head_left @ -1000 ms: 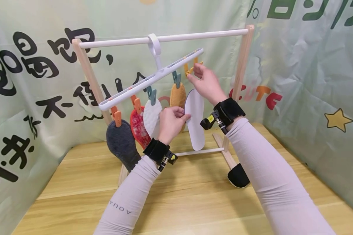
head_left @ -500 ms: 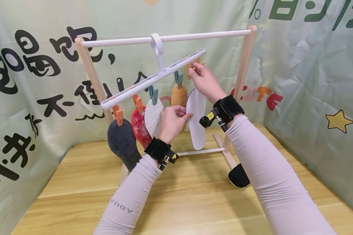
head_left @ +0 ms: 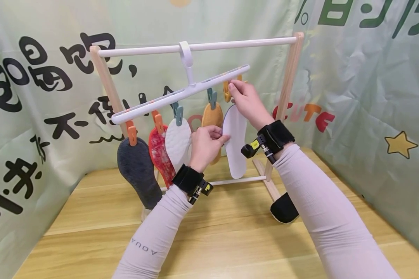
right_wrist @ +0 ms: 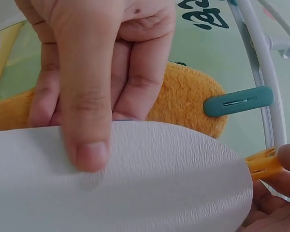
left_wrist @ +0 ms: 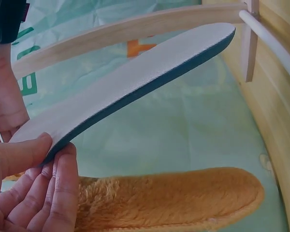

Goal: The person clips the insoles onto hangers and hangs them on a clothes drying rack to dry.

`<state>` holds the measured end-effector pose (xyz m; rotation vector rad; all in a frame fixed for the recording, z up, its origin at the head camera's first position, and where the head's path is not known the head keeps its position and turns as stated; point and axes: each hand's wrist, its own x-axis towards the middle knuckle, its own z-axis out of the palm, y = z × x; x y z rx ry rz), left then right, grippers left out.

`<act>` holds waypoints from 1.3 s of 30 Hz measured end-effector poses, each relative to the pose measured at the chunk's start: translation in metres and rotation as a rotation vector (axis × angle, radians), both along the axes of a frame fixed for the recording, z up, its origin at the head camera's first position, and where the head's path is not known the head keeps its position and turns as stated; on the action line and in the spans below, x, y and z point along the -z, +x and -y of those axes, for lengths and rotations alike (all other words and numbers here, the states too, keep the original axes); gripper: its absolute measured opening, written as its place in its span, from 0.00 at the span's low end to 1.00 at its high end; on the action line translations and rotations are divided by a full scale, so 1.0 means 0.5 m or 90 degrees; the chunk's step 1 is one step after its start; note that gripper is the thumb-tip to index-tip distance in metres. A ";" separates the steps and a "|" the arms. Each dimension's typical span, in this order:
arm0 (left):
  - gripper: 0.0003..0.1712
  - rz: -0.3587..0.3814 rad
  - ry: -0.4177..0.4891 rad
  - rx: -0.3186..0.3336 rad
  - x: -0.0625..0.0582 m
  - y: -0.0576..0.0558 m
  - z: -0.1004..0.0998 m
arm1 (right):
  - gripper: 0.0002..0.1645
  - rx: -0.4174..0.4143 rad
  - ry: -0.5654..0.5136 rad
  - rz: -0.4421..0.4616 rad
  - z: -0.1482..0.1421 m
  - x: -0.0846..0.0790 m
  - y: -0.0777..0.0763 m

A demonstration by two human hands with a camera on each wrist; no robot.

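Note:
My left hand (head_left: 206, 146) pinches the side of a white insole (head_left: 235, 143) between thumb and fingers. The left wrist view shows the insole's dark teal edge. My right hand (head_left: 249, 101) pinches a yellow clothespin (right_wrist: 263, 165) at the insole's upper end; whether its jaws grip the insole is unclear. The clothespin hangs near the right end of a tilted white hanger (head_left: 192, 90). Just left of it, a teal clothespin (head_left: 212, 99) holds a fuzzy tan insole (head_left: 211, 116), which is partly behind my left hand.
A dark grey insole (head_left: 137, 166), a red patterned insole (head_left: 162, 155) and a white textured insole (head_left: 178, 137) hang from clothespins further left. The hanger hooks over the top bar (head_left: 244, 43) of a wooden rack. A black object (head_left: 284, 208) lies by the rack's right foot.
The hanger has become less tilted: its right end came down and its left end rose. The left insoles swung leftward. My right hand has lowered slightly with the clothespin, and the insole shifted a little right.

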<state>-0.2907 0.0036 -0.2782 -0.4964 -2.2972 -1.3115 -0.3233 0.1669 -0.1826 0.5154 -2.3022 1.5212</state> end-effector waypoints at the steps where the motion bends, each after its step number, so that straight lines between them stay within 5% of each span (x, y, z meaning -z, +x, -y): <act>1: 0.13 -0.002 0.000 0.001 0.001 -0.001 0.001 | 0.28 -0.004 -0.001 -0.005 -0.002 0.002 0.003; 11: 0.13 0.015 0.019 0.018 0.020 -0.008 0.017 | 0.28 -0.040 -0.028 -0.033 -0.031 0.008 0.022; 39: 0.12 0.023 0.037 0.057 0.030 -0.013 0.031 | 0.23 0.011 -0.093 -0.095 -0.030 0.033 0.039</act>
